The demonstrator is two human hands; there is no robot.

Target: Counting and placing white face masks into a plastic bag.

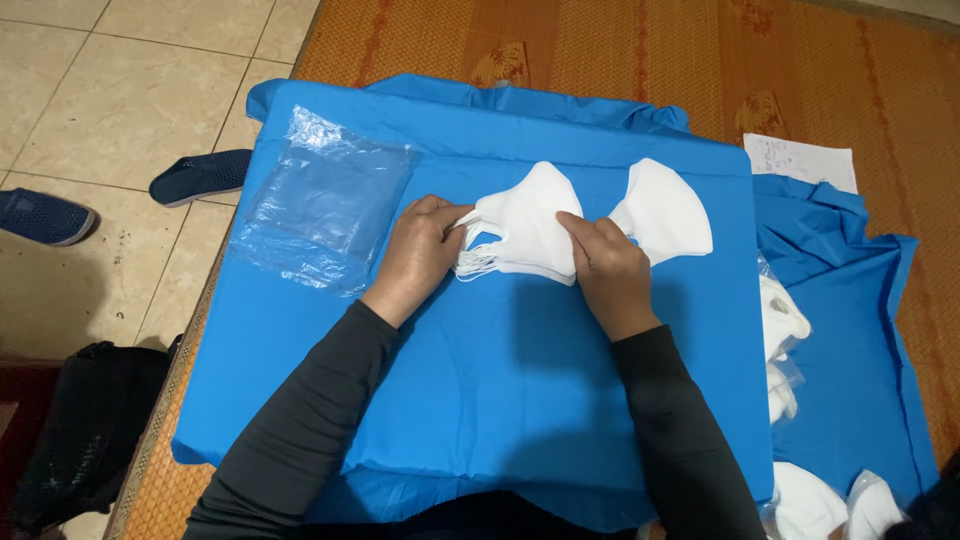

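Lying at the left on the blue-covered worktop [480, 400] is a stack of clear plastic bags [325, 200]. Beside it the left hand [420, 250] pinches the ear loops of a stack of white masks [525, 230] — the right hand [605, 270] presses fingers down on it. More white masks [662, 212] lie just right.

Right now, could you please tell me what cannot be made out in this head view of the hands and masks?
- How many masks are in the stack: the layers are too thin to count, and both hands cover its ends.
- The left hand grip on the ear loops: its fingertips are curled under.
- The bagged masks at right: partly hidden behind the blue board.
- The paper: its writing is too small.
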